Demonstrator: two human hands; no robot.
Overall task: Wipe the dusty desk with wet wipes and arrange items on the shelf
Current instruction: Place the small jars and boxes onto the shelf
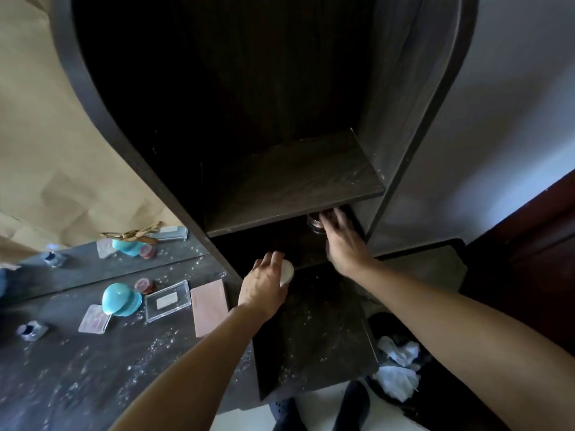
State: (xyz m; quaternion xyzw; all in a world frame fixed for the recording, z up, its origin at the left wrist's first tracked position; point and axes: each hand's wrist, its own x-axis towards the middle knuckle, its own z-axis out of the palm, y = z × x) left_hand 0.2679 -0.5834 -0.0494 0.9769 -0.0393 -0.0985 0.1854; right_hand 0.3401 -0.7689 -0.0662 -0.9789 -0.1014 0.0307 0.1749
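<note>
A dark wooden shelf unit (pixel 295 181) stands on the right end of the dusty desk (pixel 93 362). My left hand (pixel 264 284) holds a small white round object (pixel 287 272) at the mouth of the lower compartment. My right hand (pixel 342 241) reaches into that compartment under the shelf board, fingers spread around a small glass jar (pixel 315 225); the grip is blurred and partly hidden. Dust specks cover the desk and the shelf boards.
On the desk to the left lie a pink flat case (pixel 210 303), a clear plastic box (pixel 168 300), a turquoise egg-shaped holder (pixel 119 300), a small red jar (pixel 143 286), a clear pinkish case (pixel 93 320) and a small dark bottle (pixel 31 329). A mirror (pixel 93 262) behind reflects them. Crumpled wipes (pixel 398 365) fill a bin lower right.
</note>
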